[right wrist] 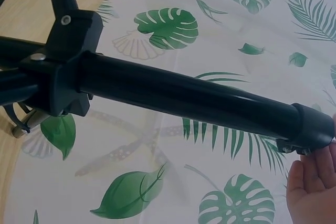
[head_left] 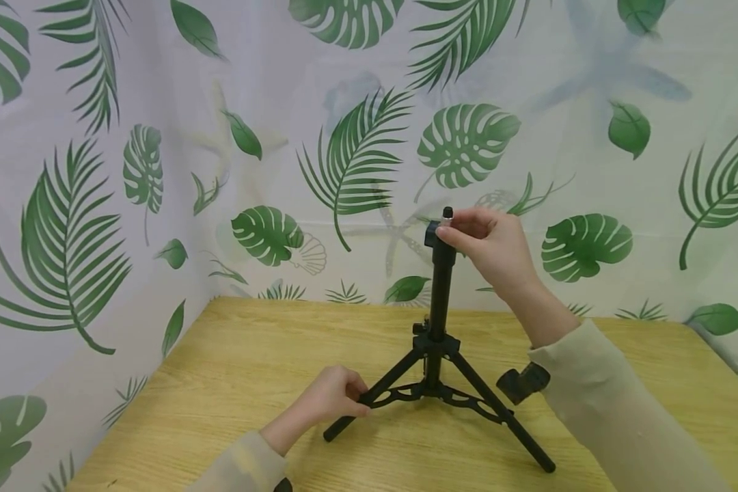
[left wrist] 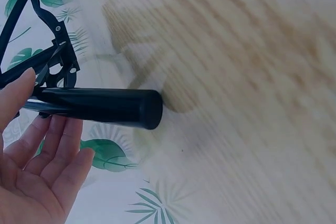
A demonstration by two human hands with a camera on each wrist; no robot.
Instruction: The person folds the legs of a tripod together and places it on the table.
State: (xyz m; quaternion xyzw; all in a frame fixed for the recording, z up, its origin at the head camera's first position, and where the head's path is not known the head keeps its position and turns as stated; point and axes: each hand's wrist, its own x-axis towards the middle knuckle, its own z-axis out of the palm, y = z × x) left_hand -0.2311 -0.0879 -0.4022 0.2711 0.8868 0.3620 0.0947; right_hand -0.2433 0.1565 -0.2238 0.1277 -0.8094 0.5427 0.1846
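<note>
A black tripod stand point(head_left: 441, 294) stands upright on the table with its legs spread. My left hand point(head_left: 332, 396) holds the left leg near its lower end. In the left wrist view, thumb and fingers lie on either side of that leg point(left wrist: 100, 106), whose round end cap shows. At the top of the stand, my right hand point(head_left: 495, 246) pinches the collar just below the short black-tipped stud point(head_left: 447, 212). The right wrist view shows the centre column point(right wrist: 189, 87) and the top collar point(right wrist: 313, 127), with the right fingers point(right wrist: 311, 174) partly cut off by the frame edge.
The stand rests on a light wood-grain table point(head_left: 252, 342). Behind and to the left hangs a white sheet point(head_left: 252, 89) printed with green leaves. A black device point(head_left: 523, 384) sits at the right sleeve. The stand's third leg is mostly hidden behind the column.
</note>
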